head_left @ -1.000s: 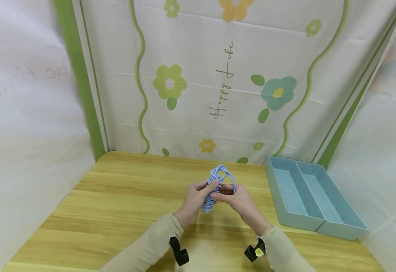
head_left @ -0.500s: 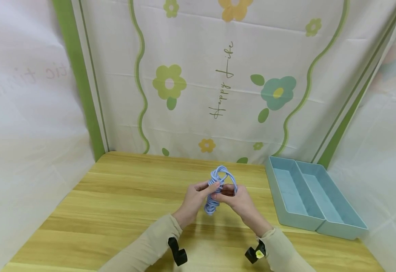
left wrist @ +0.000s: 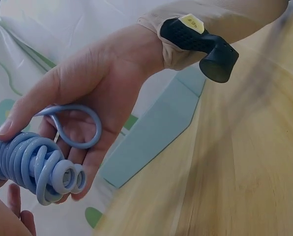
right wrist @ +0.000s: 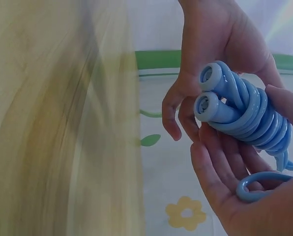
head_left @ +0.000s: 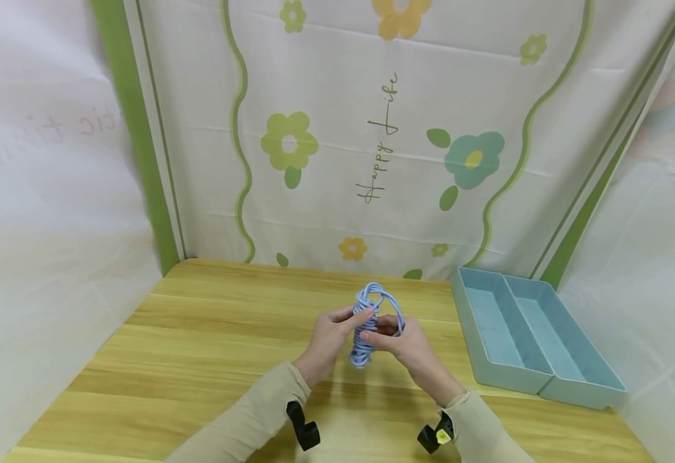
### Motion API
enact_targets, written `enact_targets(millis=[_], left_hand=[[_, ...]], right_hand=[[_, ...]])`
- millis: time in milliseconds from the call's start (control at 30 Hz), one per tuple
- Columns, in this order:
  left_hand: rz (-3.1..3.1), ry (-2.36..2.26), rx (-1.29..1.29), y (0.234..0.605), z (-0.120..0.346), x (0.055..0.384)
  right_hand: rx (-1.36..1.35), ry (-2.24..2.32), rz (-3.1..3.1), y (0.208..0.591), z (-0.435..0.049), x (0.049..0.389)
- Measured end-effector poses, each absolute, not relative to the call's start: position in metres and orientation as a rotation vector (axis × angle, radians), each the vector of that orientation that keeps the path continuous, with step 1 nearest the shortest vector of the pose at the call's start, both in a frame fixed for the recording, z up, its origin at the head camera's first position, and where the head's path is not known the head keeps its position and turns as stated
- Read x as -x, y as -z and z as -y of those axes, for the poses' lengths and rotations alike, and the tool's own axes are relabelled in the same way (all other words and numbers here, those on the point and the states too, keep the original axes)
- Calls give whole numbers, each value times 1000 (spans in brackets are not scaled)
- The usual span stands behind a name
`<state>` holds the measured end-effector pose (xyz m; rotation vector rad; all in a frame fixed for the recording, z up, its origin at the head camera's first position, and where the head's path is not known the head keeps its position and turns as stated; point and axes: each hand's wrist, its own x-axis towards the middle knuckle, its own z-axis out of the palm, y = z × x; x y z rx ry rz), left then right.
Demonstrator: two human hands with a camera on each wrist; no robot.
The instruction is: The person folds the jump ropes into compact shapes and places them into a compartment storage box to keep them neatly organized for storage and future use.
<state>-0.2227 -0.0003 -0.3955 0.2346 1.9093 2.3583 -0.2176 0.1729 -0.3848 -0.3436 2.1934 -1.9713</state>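
A light blue jump rope [head_left: 365, 347], its cord wound tightly about its two handles, is held above the table between both hands. My left hand [head_left: 325, 337] grips the bundle from the left, thumb across the coils. From the right, my right hand [head_left: 411, 347] pinches it lower down with thumb and fingers. A loop of cord arches from the top into the right hand; in the left wrist view this cord loop [left wrist: 93, 125] lies against the right palm. Side by side, the round handle ends [right wrist: 208, 107] stick out of the coils in the right wrist view.
Two joined pale blue trays [head_left: 536, 334] stand at the right of the wooden table [head_left: 198, 360]. Behind the table hangs a flower-printed curtain [head_left: 337, 128], with white cloth at both sides. A small black camera is strapped to each wrist.
The rope bundle has turned slightly more upright, its lower end shifting a little right and toward me. Both hands keep their hold and have hardly moved.
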Motion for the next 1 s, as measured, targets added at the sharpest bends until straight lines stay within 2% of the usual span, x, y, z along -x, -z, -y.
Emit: enact_targets(millis=[367, 1000], left_hand=[[-1829, -2425, -47, 390, 1, 226], [-1974, -2252, -196, 386, 16, 233]], right_hand=[[297, 1898, -2215, 389, -170, 214], [367, 1924, -2235, 389, -178, 210]])
